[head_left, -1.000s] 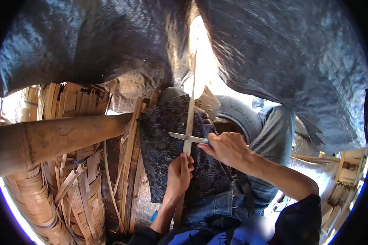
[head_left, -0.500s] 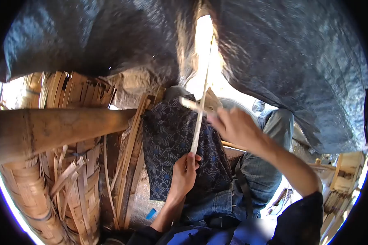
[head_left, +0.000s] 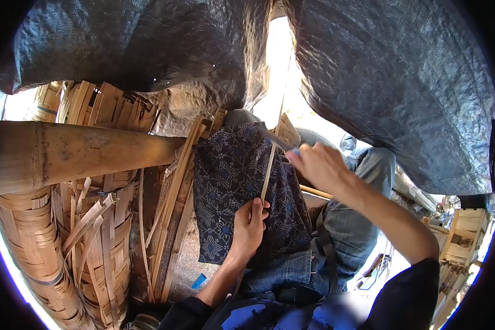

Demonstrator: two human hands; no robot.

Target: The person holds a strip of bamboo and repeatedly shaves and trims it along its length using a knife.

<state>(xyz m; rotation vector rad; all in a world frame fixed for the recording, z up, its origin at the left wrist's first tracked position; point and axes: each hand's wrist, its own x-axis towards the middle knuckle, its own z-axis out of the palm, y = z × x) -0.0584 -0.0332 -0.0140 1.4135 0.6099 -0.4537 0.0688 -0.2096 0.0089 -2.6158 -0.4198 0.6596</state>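
My left hand (head_left: 249, 226) is closed around the lower end of a long, thin bamboo strip (head_left: 268, 173). From there the strip rises over my lap and runs up toward the bright gap at the top. My right hand (head_left: 323, 168) grips a knife (head_left: 280, 142), its blade slightly blurred and crossing the strip at about mid-length. Whether the blade touches the strip I cannot tell. Under both hands a dark patterned cloth (head_left: 225, 187) covers my thigh, over blue jeans (head_left: 352, 220).
A thick bamboo pole (head_left: 88, 153) juts in from the left. Beneath it stand woven bamboo baskets (head_left: 30, 242) with split strips. Upright slats (head_left: 173, 220) lean beside the cloth. Dark sheeting (head_left: 390, 93) hangs overhead. A blue scrap (head_left: 199, 281) lies on the ground.
The knife blade has turned and now shows darker, angled up to the left. The strip shows a narrower side. The view has shifted slightly, and my left hand still holds the strip's lower end.
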